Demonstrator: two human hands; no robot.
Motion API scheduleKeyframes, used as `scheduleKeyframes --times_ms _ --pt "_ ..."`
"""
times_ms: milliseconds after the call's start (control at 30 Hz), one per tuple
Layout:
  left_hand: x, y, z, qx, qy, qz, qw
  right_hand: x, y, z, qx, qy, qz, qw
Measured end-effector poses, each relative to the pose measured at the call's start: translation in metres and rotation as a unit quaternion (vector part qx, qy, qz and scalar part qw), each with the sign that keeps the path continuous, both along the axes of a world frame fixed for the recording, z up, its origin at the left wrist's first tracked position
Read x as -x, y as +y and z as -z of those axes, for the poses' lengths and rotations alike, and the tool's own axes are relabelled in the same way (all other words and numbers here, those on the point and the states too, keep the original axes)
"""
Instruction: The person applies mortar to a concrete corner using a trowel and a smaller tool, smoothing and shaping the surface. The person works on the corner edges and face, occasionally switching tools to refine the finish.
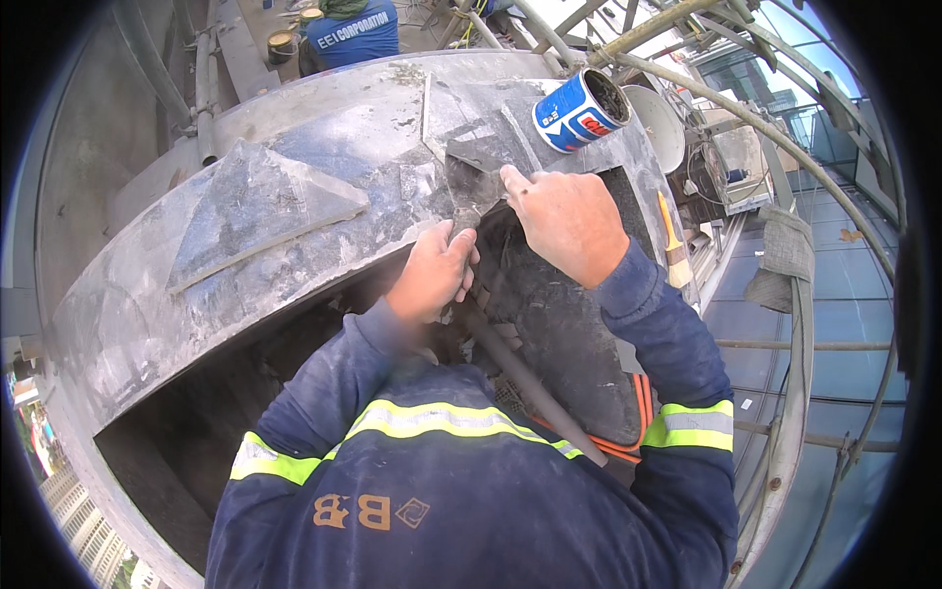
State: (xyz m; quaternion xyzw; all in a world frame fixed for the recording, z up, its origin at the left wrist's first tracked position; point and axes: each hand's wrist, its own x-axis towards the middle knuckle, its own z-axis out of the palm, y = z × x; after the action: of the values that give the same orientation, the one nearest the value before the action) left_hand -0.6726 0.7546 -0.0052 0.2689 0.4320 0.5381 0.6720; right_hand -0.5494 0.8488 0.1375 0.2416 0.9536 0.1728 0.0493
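My right hand (pixel 574 226) is closed around a putty knife (pixel 475 157), whose flat dark blade lies close to the grey curved panel (pixel 343 147); its handle is mostly hidden in my fist. Just left of it, my left hand (pixel 432 272) is closed at the panel's edge, thumb pressed to fingers. A small grey piece (pixel 464 218) shows at the fingertips, too unclear to name. Beyond my right hand, a blue and white can (pixel 579 110) tilts on the panel with grey paste in its mouth. A paintbrush (pixel 673 240) with a yellow handle lies to the right.
A dark opening (pixel 245 393) gapes below the panel edge, with a grey pipe (pixel 530 383) and orange cable (pixel 643 412) near my body. Scaffold tubes (pixel 775 108) cross the right side beside glass panels (pixel 844 314). A person in a blue shirt (pixel 358 37) is beyond the panel, near a bucket (pixel 282 45).
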Motion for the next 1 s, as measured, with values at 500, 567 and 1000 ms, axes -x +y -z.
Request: scheduleKeyframes --times_ms 500,567,1000 --pt "0.000 0.000 0.002 0.017 0.041 0.016 0.999 -0.026 -0.022 -0.002 0.006 -0.009 -0.081 0.997" --pt "-0.003 -0.001 0.001 0.028 0.033 0.033 0.999 -0.037 -0.040 -0.001 0.004 -0.032 -0.063 0.998" --pt "-0.006 0.006 0.007 0.016 0.041 -0.013 0.999 -0.007 -0.017 0.015 -0.046 0.007 -0.030 0.998"
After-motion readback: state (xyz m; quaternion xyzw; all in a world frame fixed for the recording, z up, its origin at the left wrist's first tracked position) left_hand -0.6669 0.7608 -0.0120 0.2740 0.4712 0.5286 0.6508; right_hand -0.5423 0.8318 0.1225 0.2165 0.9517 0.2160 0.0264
